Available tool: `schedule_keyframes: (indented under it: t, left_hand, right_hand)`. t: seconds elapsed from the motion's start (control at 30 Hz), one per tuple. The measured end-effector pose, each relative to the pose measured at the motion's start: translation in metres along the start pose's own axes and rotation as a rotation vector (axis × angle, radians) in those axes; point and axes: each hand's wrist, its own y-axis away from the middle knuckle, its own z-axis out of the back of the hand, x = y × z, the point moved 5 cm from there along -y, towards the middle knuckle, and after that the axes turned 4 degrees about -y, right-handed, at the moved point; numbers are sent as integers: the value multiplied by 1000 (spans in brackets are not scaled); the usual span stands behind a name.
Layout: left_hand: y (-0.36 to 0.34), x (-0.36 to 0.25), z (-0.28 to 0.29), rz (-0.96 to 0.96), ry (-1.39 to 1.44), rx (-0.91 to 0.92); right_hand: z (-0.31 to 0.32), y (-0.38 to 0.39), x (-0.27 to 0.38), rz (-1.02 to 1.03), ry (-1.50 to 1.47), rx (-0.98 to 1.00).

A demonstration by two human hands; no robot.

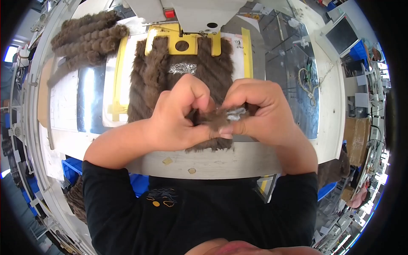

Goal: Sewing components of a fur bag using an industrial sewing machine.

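Both hands meet over the front of the worktable, pinching a small piece of brown plush fabric between them. My left hand has its fingers curled and its thumb pressed along the piece's left part. Closed on the right part is my right hand, thumb below and fingers above. A shiny silvery patch shows on the piece beside the right fingers; its kind is unclear. Beyond the hands lies a larger brown plush panel, bearing a crinkled silvery patch. The hands hide part of this panel.
A white machine head overhangs the panel, with a yellow clamp plate beneath it. Brown furry strips are piled at the far left. A tangled cord and a dark screen are on the right.
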Motion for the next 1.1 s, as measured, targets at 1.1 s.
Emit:
schedule_keyframes:
  t: [1.1]
  left_hand:
    - [-44, 54, 28, -255, -1095, 166]
  right_hand:
    - [50, -110, -80, -153, 620, -177]
